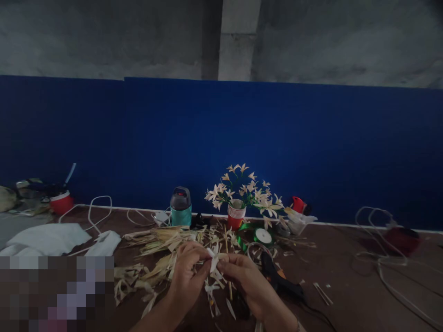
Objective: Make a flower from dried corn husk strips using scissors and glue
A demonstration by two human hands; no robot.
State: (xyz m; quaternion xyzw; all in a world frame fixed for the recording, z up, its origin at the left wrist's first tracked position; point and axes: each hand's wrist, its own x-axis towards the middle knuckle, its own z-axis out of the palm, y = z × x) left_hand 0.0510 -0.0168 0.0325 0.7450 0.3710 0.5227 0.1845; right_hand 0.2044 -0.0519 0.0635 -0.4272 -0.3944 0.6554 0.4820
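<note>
Both hands meet at the lower middle of the head view around a small white petal-like piece (213,259). My left hand (189,267) pinches it from the left between thumb and fingers. From the right, my right hand (244,276) grips its other side, fingertips close to the left ones. Beneath and left of the hands lie dry husk strips (162,242). A thin stick (230,290) shows between the hands, with a pale cut piece (212,295) near it. Behind them, pale flowers (249,186) on green stems stand in a red and white cup (236,216).
A black glue gun (282,279) lies right of my right hand, its cord trailing forward. Green ribbon on a white spool (263,235) sits behind it. A teal container (181,212), white cloth (48,237), red cup (62,203) and looped cables (380,258) lie farther out.
</note>
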